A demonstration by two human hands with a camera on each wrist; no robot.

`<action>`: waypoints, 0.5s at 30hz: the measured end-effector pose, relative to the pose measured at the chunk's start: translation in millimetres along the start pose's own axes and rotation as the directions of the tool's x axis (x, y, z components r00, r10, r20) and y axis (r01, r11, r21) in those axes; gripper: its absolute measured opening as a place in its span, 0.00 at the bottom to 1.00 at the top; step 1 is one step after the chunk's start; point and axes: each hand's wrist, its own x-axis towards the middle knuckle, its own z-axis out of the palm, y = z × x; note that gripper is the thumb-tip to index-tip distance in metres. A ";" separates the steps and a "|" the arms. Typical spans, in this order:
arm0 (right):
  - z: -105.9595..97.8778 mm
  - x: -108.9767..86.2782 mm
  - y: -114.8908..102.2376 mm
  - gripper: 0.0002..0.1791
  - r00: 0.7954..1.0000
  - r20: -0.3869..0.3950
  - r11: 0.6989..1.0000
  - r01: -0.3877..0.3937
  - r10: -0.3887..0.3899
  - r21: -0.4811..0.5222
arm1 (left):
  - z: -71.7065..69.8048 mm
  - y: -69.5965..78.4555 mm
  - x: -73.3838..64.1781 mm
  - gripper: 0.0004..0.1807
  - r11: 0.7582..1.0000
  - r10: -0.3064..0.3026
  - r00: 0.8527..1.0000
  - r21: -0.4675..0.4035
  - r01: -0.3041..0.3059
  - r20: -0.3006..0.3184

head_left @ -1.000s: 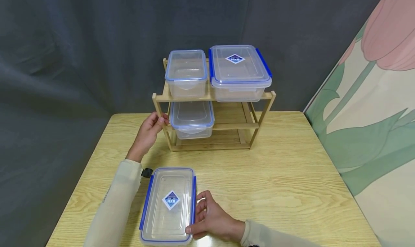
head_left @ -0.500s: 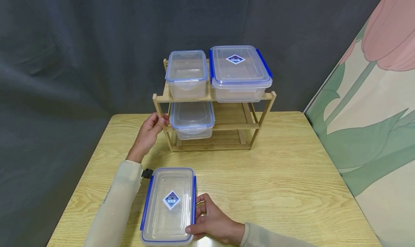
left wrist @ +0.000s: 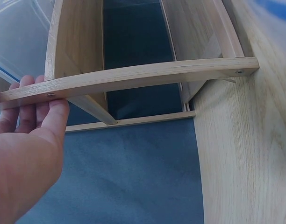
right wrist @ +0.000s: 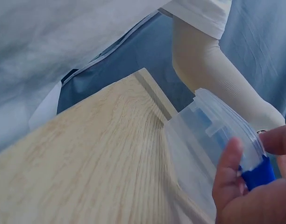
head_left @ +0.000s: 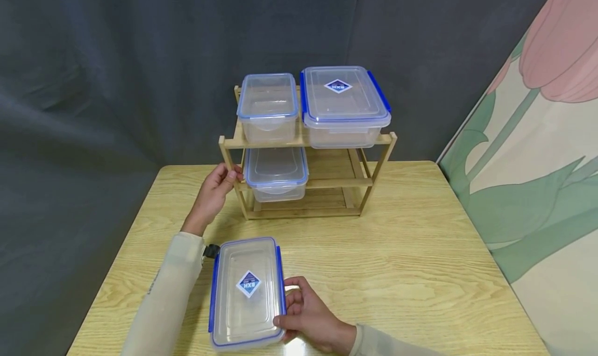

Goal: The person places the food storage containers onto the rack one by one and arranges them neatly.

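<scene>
My left hand (head_left: 209,199) grips the left front post (left wrist: 133,78) of a wooden rack (head_left: 322,211), fingers behind it and thumb in front. By the table's near side, a flat clear food container (head_left: 252,317) with blue side clips and a diamond label lies slightly turned. My right hand (head_left: 320,319) holds its right edge, thumb on the lid and fingers at the side. The right wrist view shows the thumb and fingers (right wrist: 229,168) about the container's blue clip (right wrist: 259,175). Whether its underside touches the table I cannot tell.
On the rack's top shelf stand a smaller clear container (head_left: 270,99) and a larger blue-clipped one (head_left: 345,104). Another lidded container (head_left: 276,172) sits on the middle shelf at left. A dark curtain (head_left: 140,76) hangs behind the table (head_left: 411,262); a flower-printed curtain (head_left: 542,200) is at right.
The flat container has shifted slightly right and away from me, turning a little counterclockwise, with my right hand on it. My left hand stays on the rack post.
</scene>
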 end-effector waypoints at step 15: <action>-7.6 0.0 -7.4 0.39 0.982 -0.139 0.985 0.107 -0.126 -0.137 | -0.3 -0.9 0.2 0.22 1.000 -0.015 1.000 0.003 0.015 -0.001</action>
